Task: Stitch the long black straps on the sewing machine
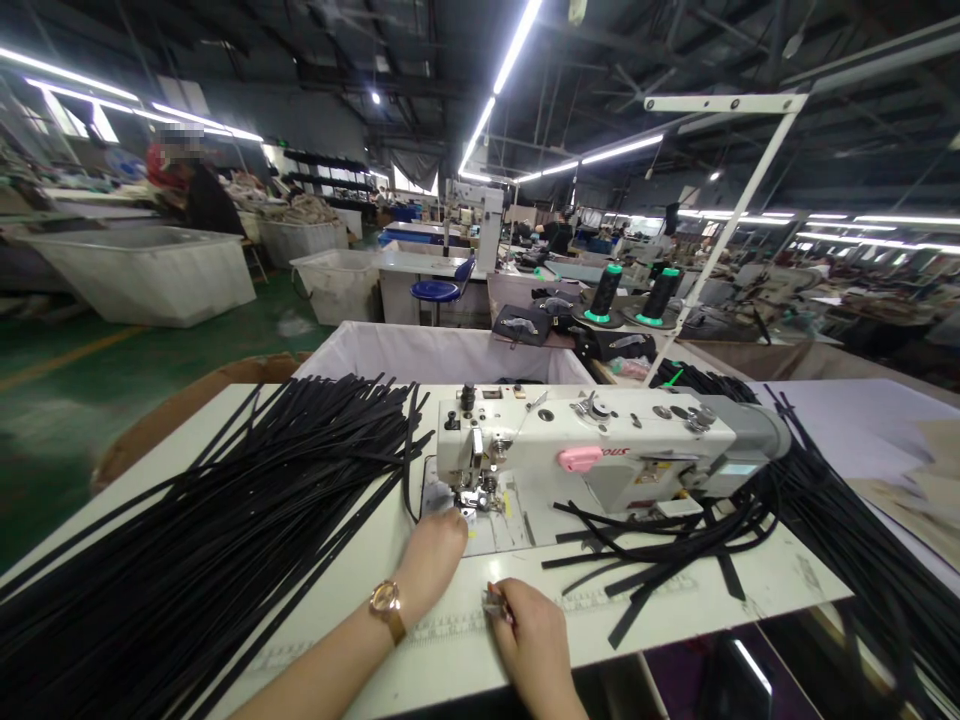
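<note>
A white sewing machine [540,435] stands on the pale table [442,650]. My left hand [437,545] is closed at the needle and presser foot, beside the metal needle plate; what its fingers hold, if anything, is hidden. A watch [385,600] is on that wrist. Nearer the table's front edge, my right hand [529,635] is closed around a small metal tool [496,604], apart from the left hand. Many long black strips [225,540] cover the table's left side. More black strips [660,550] lie in loops right of my right hand.
Behind the machine is a cloth-lined bin [442,355]. Two black thread spools [604,293] stand at a white thread stand [742,200]. Further strips [832,530] hang over the right side. A person [202,190] is far left, behind a white tub [150,275].
</note>
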Available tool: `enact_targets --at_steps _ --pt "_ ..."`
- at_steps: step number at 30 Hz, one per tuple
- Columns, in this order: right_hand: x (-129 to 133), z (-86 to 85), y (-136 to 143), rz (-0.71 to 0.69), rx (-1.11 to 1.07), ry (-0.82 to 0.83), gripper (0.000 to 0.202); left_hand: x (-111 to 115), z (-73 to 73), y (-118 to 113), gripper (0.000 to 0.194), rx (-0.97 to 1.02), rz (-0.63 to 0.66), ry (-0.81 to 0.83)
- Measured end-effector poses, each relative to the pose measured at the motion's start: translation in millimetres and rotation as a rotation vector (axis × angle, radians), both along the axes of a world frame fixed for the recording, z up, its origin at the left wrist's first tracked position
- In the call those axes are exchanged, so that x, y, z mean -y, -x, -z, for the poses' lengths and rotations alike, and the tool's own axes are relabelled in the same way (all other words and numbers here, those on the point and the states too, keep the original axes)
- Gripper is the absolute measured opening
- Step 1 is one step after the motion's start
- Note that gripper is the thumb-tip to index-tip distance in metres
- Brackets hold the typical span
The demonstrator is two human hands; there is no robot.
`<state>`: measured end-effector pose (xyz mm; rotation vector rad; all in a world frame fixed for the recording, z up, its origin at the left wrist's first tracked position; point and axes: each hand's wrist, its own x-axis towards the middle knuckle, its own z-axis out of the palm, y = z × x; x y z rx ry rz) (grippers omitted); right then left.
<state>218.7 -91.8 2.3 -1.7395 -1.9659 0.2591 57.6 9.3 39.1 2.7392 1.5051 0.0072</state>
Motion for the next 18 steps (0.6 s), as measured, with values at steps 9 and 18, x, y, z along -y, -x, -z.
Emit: enact_targets --at_steps 9,18 --pt "3.7 -17.6 0.7 0.020 -0.217 0.085 0.027 90.7 0.5 5.1 0.030 0.013 -0.090 0.112" --pt "49.5 -3.6 62.8 -0.066 -1.419 0.436 0.068 165.9 24.3 27.3 0.051 0.156 -0.199 0.037"
